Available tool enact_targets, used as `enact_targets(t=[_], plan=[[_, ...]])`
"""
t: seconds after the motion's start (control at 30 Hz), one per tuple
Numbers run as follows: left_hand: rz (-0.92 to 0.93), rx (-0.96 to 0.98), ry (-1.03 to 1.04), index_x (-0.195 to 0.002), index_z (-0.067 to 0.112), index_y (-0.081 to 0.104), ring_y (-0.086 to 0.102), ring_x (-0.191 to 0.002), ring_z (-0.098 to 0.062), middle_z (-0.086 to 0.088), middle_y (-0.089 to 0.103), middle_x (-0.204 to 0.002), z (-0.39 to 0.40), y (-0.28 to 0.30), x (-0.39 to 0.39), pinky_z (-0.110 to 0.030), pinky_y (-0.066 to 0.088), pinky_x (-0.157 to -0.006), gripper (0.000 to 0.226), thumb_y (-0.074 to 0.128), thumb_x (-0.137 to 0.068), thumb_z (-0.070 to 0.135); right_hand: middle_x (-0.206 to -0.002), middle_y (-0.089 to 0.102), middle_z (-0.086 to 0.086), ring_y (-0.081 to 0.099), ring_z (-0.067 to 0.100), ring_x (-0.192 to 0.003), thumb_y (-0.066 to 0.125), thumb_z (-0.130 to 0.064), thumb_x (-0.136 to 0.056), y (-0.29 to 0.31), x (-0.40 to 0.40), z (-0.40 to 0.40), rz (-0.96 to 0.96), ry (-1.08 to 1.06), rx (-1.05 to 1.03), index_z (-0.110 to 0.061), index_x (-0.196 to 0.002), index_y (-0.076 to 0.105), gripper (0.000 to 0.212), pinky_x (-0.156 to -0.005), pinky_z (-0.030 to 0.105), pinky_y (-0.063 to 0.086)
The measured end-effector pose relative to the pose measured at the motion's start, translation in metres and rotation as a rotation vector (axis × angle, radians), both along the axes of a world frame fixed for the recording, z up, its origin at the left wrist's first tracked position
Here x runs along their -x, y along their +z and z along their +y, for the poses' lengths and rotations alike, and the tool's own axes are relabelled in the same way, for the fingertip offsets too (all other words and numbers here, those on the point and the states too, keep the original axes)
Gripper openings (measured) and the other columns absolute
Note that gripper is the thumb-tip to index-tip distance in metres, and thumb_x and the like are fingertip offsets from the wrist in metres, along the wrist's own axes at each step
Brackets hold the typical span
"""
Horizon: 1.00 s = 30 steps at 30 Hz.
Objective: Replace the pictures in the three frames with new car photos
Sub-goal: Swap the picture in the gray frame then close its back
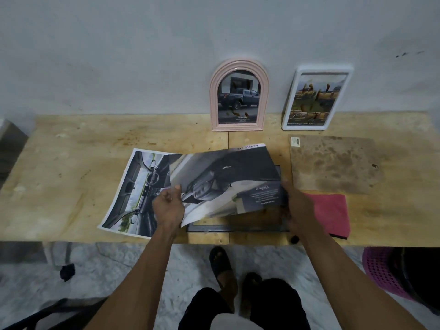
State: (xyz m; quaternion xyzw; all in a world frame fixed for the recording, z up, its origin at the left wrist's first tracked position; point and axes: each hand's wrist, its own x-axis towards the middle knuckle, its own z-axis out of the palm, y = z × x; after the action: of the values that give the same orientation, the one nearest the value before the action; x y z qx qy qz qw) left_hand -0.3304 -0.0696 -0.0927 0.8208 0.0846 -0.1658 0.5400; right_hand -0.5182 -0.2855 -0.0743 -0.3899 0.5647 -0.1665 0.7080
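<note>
Plywood table [71, 182] against grey wall [119, 55], marble floor below. Both hands pinch car photo [226, 179]: left hand [167, 207] fingers at near-left corner, right hand [297, 208] at right edge. Long axis left-right, print upside-down, above dark frame [238, 227].

Plywood table [95, 144] carries frames, photo, backing board, perhaps cloth.

The left half of the surface [71, 144] lies bare beyond the flat car print [133, 194]. Along the wall stand the pink arched frame [239, 98] and white frame [315, 98] (a gap between them). Right, brown board [333, 163] and pink cloth [331, 213] crowd the space.
</note>
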Motion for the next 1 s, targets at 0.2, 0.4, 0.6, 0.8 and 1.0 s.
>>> enact_targets(t=[0.2,0.4,0.6,0.8,1.0], plan=[[-0.125,0.034,0.279,-0.081,-0.001,0.059,0.05,-0.065,-0.019,-0.008,0.057,-0.071,0.008,0.039,0.029,-0.031,0.038,-0.063,0.041,0.052,-0.102,0.033,-0.081,0.068,0.01,0.063,0.019,-0.063,0.063,-0.028,-0.094,0.045,-0.038,0.059,-0.312,0.297,-0.016,-0.014,-0.101,0.067,0.016,-0.056,0.033,0.053],[-0.063,0.12,0.386,-0.077,0.009,0.053,0.054,-0.066,-0.019,-0.007,0.058,-0.07,0.04,0.054,0.061,-0.032,0.044,-0.062,0.039,0.057,-0.098,0.042,-0.102,0.069,0.004,0.065,0.019,-0.085,0.064,-0.008,-0.089,0.051,-0.071,0.116,-0.104,0.278,0.252,-0.02,-0.103,0.06,0.019,-0.072,0.031,0.052],[-0.195,-0.345,0.357,-0.121,0.013,0.05,0.059,-0.104,-0.028,-0.008,0.06,-0.112,0.124,0.072,0.03,-0.04,0.051,-0.085,0.064,0.073,-0.078,0.055,-0.075,0.063,0.006,0.055,0.022,-0.065,0.058,-0.001,-0.087,0.053,-0.079,0.133,-0.059,0.548,0.325,-0.009,-0.091,0.06,0.009,-0.054,0.027,0.046],[0.001,-0.473,0.001,-0.134,0.012,0.054,0.062,-0.114,-0.032,-0.011,0.07,-0.118,0.186,0.079,-0.037,-0.039,0.051,-0.096,0.065,0.069,-0.085,0.053,-0.072,0.062,0.007,0.055,0.026,-0.067,0.062,0.001,-0.087,0.041,-0.117,0.172,-0.005,0.84,0.412,-0.011,-0.082,0.058,0.013,-0.058,0.034,0.047],[0.062,-0.305,0.078,-0.083,0.023,0.066,0.069,-0.08,-0.027,0.0,0.071,-0.076,0.245,0.058,-0.115,-0.038,0.058,-0.078,0.016,0.081,-0.077,0.019,-0.085,0.068,0.007,0.064,0.023,-0.075,0.068,-0.01,-0.09,0.02,-0.2,0.248,0.054,0.791,0.369,-0.011,-0.094,0.064,0.006,-0.063,0.036,0.052]])
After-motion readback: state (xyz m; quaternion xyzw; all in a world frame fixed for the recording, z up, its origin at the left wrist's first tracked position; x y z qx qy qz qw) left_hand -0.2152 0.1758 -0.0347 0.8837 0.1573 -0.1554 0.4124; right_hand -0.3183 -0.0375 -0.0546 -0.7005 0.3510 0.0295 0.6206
